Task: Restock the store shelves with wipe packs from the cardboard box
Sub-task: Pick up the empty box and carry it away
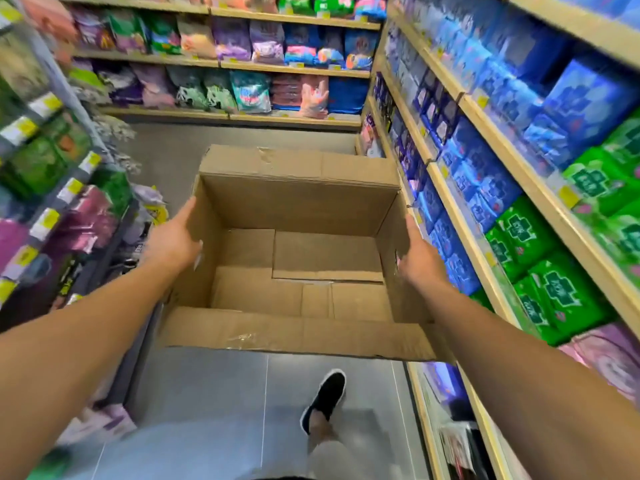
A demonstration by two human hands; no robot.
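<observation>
The box (298,251) is hanging in the air between the person's two arms, above the grey floor (221,386) of the aisle, its top flaps folded outward. Nothing is showing inside it but the bare cardboard bottom. The left hand (173,239) is grasping the left wall, fingers reaching up along the outside, thumb side at the rim. The right hand (417,252) is gripping the right wall in the same way, so each grip is closing on cardboard. Just beside the box on the right, wooden shelves (460,233) are standing packed with blue packs (485,188) and, nearer the person, green packs (540,271). Across the end of the aisle, more shelves (294,69) are carrying bags in purple, pink, green and blue. To the left, a rack (52,209) with yellow price tags is holding green and purple goods, blurred. Below the box, a black shoe (323,400) is stepping on the floor.
</observation>
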